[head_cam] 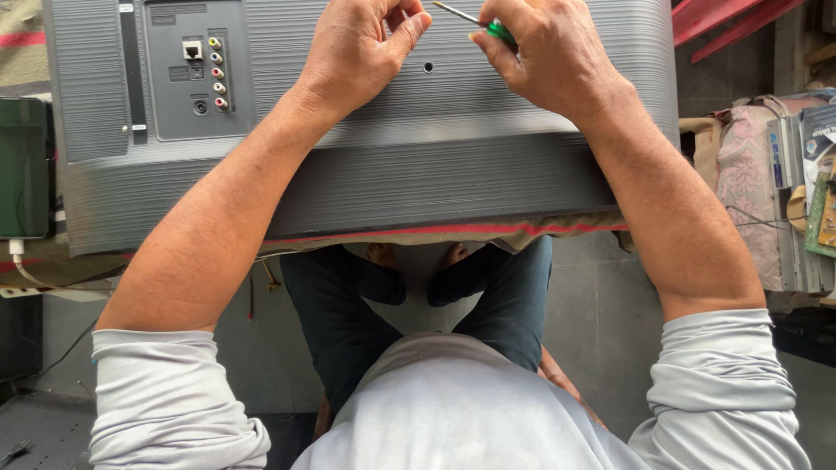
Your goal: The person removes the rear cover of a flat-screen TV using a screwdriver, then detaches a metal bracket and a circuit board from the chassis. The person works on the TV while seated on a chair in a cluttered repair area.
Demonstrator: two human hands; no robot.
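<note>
A grey ribbed back cover of a flat television (453, 165) lies face down in front of me. My right hand (549, 57) grips a screwdriver (475, 22) with a green handle and a thin metal shaft that points left, above the cover. My left hand (357, 48) is beside it, thumb and fingers pinched together over the cover; whether something small sits between them I cannot tell. A round screw hole (428, 66) shows in the cover between the two hands.
A connector panel (198, 70) with coloured sockets sits on the cover's left. A dark phone (23, 165) with a white cable lies at the left edge. Circuit boards and cloth-covered things (792, 183) stand at the right. My knees and bare feet (418, 270) are below the cover's edge.
</note>
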